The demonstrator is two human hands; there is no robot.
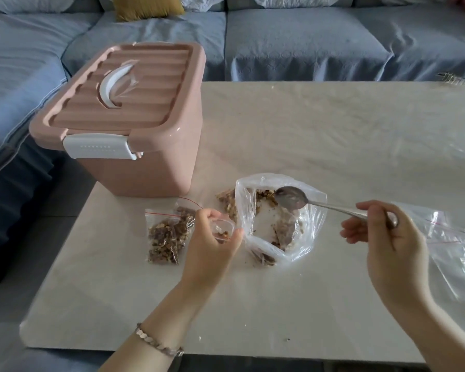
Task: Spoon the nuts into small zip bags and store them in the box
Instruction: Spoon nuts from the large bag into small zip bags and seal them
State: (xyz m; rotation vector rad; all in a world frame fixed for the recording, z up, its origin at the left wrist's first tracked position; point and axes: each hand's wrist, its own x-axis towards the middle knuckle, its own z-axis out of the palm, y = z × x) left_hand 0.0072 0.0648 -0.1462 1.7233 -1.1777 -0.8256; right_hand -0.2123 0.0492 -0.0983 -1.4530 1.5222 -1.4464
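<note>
Left hand (210,238) half-hides zip bag (222,226) — right hand (387,237) covers spoon (291,198) handle.

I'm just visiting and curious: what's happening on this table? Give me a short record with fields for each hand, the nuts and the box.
left hand: holds a small zip bag open, a few nuts inside
right hand: grips a spoon, bowl looks empty, above the big bag
big bag: clear, open, lying on the table, some nuts left
filled bags: lying left of the left hand
box: pink, lid on, front latch down
spare bags: empty, at the table's right
</note>
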